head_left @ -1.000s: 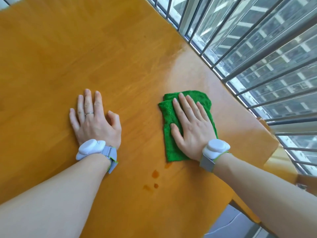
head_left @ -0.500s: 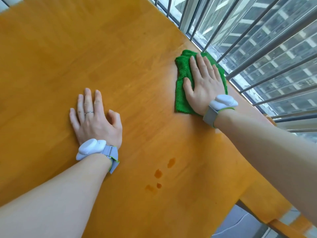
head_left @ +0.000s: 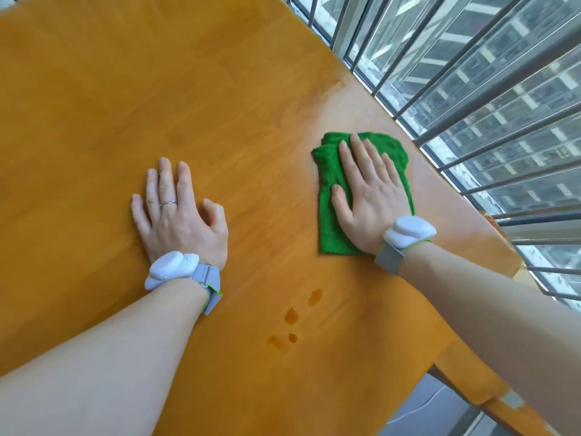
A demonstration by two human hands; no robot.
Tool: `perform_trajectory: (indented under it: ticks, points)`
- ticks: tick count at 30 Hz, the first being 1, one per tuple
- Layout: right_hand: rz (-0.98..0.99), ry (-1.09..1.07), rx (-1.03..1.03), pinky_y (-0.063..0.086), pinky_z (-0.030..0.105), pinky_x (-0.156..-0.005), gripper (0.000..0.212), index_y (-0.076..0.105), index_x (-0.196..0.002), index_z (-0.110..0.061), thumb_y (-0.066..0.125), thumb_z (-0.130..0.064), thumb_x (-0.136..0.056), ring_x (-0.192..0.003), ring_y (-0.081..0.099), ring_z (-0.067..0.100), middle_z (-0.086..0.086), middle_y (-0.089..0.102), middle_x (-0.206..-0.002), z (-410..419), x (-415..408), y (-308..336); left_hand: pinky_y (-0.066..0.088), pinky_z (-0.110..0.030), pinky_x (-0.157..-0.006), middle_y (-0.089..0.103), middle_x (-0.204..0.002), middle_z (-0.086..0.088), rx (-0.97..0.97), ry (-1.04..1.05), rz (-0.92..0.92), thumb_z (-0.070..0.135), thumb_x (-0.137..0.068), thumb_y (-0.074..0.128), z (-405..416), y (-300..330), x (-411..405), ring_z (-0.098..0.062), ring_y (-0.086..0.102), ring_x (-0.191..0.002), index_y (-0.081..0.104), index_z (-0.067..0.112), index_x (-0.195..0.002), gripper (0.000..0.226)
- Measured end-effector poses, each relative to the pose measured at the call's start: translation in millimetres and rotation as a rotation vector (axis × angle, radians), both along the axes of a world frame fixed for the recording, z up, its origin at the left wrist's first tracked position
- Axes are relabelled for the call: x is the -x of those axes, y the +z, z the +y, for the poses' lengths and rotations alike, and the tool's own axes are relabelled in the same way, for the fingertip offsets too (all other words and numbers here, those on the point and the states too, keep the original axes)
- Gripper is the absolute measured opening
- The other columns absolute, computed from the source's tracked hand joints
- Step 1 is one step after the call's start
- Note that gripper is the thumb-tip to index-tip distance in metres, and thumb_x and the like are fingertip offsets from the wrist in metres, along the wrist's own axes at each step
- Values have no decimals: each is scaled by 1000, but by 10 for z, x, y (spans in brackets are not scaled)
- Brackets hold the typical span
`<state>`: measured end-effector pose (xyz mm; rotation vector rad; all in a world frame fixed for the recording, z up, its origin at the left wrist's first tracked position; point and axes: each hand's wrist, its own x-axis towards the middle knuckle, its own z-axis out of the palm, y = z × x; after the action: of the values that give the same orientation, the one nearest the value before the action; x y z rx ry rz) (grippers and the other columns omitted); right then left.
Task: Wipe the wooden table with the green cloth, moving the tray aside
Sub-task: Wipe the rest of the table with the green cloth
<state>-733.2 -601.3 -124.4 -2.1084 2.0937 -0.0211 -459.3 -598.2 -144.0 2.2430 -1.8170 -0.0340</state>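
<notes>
A folded green cloth (head_left: pixel 330 196) lies flat on the wooden table (head_left: pixel 188 105), close to the table's right edge. My right hand (head_left: pixel 367 196) presses down on it, palm flat and fingers together, covering most of the cloth. My left hand (head_left: pixel 179 215) rests flat on the bare wood to the left, fingers spread, holding nothing. Both wrists wear white-and-grey bands. No tray is in view.
Several small dark wet spots (head_left: pixel 292 319) mark the wood between my forearms. A barred window (head_left: pixel 471 89) runs along the table's right edge. A wooden chair (head_left: pixel 490 394) shows below the table's near right corner.
My right hand slid the cloth away toward the window and has now pulled it back toward me along the right edge. My left hand has stayed in place.
</notes>
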Motion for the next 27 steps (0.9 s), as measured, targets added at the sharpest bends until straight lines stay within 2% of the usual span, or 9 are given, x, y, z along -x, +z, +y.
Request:
perform_trajectory:
  ticks: [4, 8, 12, 17, 22, 27]
  points:
    - [12, -117, 26, 3, 43, -131, 71, 14, -167, -19, 24, -49, -103, -162, 8, 23, 4, 10, -175, -441, -102, -48, 15, -49, -127, 29, -168, -2, 3, -5, 1, 33, -96, 38, -16, -10, 30, -21, 23, -157, 38, 20, -157, 62]
    - [21, -139, 24, 5, 45, -131, 73, 13, -167, -14, 25, -47, -103, -161, 8, 26, 8, 10, -174, -440, -269, -65, 16, -49, -127, 30, -168, -2, 5, -7, 6, 33, -96, 38, -19, -21, 17, -21, 24, -156, 40, 19, -157, 63]
    - [-32, 70, 57, 11, 47, -130, 76, 24, -165, -10, 31, -48, -99, -160, 16, 28, 11, 18, -173, -45, -701, -6, 17, -48, -127, 32, -167, -2, 25, -1, 8, 34, -94, 39, -61, -20, 36, -20, 26, -155, 41, 20, -156, 63]
    - [-75, 353, 21, 9, 47, -131, 75, 23, -165, -10, 38, -47, -101, -161, 12, 27, 11, 17, -173, 820, -1167, -35, 16, -49, -127, 31, -167, -3, 13, 4, 11, 34, -91, 36, -84, -19, 37, -21, 25, -156, 41, 20, -156, 67]
    - [-55, 384, 33, 9, 47, -131, 74, 23, -165, -11, 36, -48, -102, -161, 13, 26, 10, 17, -173, 993, -1163, -57, 9, -51, -128, 19, -171, -7, -106, -60, -13, 34, -100, 29, -36, 62, 1, -24, 16, -158, 27, 16, -162, 65]
    - [-60, 391, 43, 10, 47, -131, 74, 25, -165, -12, 35, -49, -102, -160, 16, 27, 10, 19, -172, 1030, -1144, -47, 9, -48, -129, 28, -168, -8, -55, 4, 11, 33, -103, 29, 415, 326, 11, -25, 24, -156, 32, 15, -160, 60]
